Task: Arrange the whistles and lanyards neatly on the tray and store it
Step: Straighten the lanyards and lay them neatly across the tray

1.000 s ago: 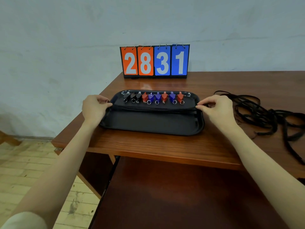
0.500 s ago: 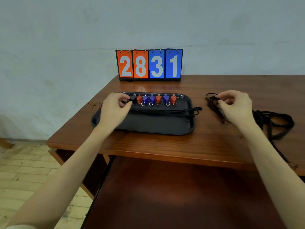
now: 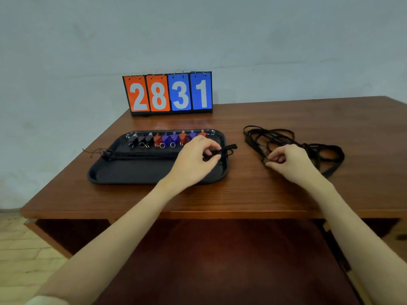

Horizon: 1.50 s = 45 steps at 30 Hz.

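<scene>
A black tray lies on the wooden table. Along its far edge runs a row of several whistles, black, red and blue, each with a metal ring. A straightened bundle of black lanyards lies across the tray, its ends poking over both sides. My left hand is over the tray's right part, fingers pinched on the bundle's right end. My right hand rests to the right of the tray, pinching a strand of the loose tangle of black lanyards on the table.
A flip scoreboard reading 2831 stands at the table's back edge against the wall. The table's front edge is close to me, with a dark wooden surface below it. A tiled floor shows at lower left.
My left hand crossed from the tray's left side to its right end and took the laid lanyards' end. My right hand left the tray and went to the loose tangle.
</scene>
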### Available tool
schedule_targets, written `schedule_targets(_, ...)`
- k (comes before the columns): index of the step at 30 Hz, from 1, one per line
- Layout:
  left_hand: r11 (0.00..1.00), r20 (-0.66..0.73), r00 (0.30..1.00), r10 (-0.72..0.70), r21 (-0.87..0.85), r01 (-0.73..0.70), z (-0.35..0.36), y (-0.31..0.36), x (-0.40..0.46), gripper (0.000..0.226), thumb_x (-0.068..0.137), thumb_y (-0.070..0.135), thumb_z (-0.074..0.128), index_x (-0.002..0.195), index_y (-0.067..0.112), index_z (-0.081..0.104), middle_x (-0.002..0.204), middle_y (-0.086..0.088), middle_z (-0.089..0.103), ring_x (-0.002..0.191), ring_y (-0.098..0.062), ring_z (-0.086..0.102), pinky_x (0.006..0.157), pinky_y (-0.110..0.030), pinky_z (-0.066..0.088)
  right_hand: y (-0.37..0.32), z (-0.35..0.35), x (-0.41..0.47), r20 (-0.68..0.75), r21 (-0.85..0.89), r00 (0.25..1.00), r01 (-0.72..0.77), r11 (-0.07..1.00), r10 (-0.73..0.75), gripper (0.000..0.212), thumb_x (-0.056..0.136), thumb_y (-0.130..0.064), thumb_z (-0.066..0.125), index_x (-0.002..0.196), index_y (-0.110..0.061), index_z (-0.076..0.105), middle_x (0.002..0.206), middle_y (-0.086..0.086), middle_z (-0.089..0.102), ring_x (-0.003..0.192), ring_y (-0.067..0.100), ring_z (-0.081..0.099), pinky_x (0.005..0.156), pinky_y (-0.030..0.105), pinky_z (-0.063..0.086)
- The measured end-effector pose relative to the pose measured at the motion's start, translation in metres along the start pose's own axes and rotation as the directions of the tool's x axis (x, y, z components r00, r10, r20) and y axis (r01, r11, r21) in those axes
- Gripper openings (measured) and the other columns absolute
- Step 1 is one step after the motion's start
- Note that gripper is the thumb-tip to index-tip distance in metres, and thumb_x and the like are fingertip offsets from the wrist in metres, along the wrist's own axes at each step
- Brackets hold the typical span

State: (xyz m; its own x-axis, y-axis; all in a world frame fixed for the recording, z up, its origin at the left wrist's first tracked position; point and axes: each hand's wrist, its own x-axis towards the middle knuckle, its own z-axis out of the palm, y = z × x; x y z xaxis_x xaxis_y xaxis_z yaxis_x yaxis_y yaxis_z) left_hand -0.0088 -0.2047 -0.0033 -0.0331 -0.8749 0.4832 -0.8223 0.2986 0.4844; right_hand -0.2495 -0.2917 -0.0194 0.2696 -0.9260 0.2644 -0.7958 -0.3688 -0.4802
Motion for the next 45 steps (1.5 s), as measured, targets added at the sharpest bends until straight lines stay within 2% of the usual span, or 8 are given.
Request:
schedule_targets(10,0.994,0.172,0.984,0.054,0.083,-0.069,0.042,0.030,0.022,0.024,0.089,0.022,0.062,0.112,0.019,0.067,0.103,0.004,0.065,0.081,-0.004,0.060,0.077,-0.023,0.052,-0.002,0.000,-0.006,0.000,0.015,0.996,0.091,0.996,-0.091,0.028,0.089,-0.002,0.053,0.095,-0.017,0.077,0.095,-0.001,0.065,0.089,0.015,0.060,0.089,0.027,0.049)
schedule_targets(15,0.979,0.225,0.973,0.041,0.187,-0.085,0.067,0.044,0.039,0.030,0.089,0.031,0.064,0.113,0.015,0.065,0.106,-0.001,0.067,0.086,-0.011,0.060,0.082,-0.029,0.052,0.009,0.004,-0.007,-0.314,0.179,0.949,0.069,0.981,-0.009,0.029,0.084,0.004,0.052,0.101,-0.012,0.070,0.102,0.003,0.062,0.093,0.014,0.056,0.080,0.019,0.041)
schedule_targets(20,0.952,0.173,0.982,-0.077,0.306,0.021,0.096,0.053,0.058,0.044,0.079,0.053,0.067,0.088,0.010,0.065,0.086,-0.003,0.066,0.082,-0.019,0.060,0.073,-0.037,0.054,0.024,0.008,-0.006,-0.384,0.310,0.911,-0.029,0.950,0.153,0.025,0.083,0.001,0.055,0.104,-0.010,0.062,0.100,0.006,0.060,0.096,0.019,0.056,0.088,0.035,0.051)
schedule_targets(24,0.946,0.176,0.982,-0.068,0.325,0.007,0.102,0.053,0.064,0.023,0.089,0.029,0.063,0.088,0.005,0.065,0.085,-0.008,0.065,0.084,-0.025,0.061,0.076,-0.042,0.053,0.030,0.009,-0.007,-0.358,0.379,0.910,-0.063,0.923,0.209,0.027,0.084,-0.002,0.057,0.110,-0.010,0.056,0.100,0.005,0.061,0.096,0.019,0.056,0.084,0.031,0.050)
schedule_targets(34,0.999,0.068,0.997,-0.034,0.005,0.034,0.048,0.064,0.040,0.010,0.093,0.018,0.057,0.102,0.017,0.061,0.087,0.006,0.069,0.077,-0.007,0.064,0.078,-0.028,0.054,0.019,0.007,-0.009,-0.208,0.341,0.952,0.284,0.896,-0.222,0.062,0.081,-0.004,0.067,0.136,-0.025,0.046,0.137,-0.002,0.046,0.130,0.017,0.039,0.106,0.041,0.040)
schedule_targets(38,0.997,0.077,0.997,-0.012,-0.076,0.018,0.022,0.064,0.025,0.011,0.090,0.020,0.061,0.099,0.022,0.065,0.090,0.009,0.066,0.083,-0.003,0.062,0.077,-0.018,0.049,0.003,-0.002,0.001,-0.117,0.301,0.921,0.389,0.870,-0.371,0.059,0.082,-0.025,0.071,0.136,-0.028,0.046,0.146,-0.003,0.040,0.138,0.016,0.030,0.114,0.044,0.028)
schedule_targets(42,0.984,-0.055,0.997,-0.055,-0.173,0.045,0.001,0.054,0.016,0.009,0.088,0.018,0.063,0.096,0.022,0.068,0.088,0.009,0.067,0.082,-0.004,0.064,0.076,-0.021,0.053,-0.024,-0.010,0.008,0.022,0.342,0.898,0.406,0.847,-0.439,0.012,0.089,-0.027,0.062,0.097,-0.020,0.068,0.112,-0.005,0.065,0.105,0.006,0.057,0.093,0.031,0.045)
schedule_targets(45,0.962,-0.211,0.961,-0.180,-0.240,0.127,-0.014,0.037,0.015,0.008,0.088,0.013,0.064,0.090,0.019,0.068,0.082,0.007,0.068,0.078,-0.006,0.065,0.071,-0.020,0.052,-0.033,-0.023,0.007,0.137,0.496,0.876,0.343,0.797,-0.462,0.021,0.095,-0.023,0.054,0.088,-0.008,0.067,0.070,-0.013,0.062,0.062,0.000,0.055,0.063,0.011,0.041)
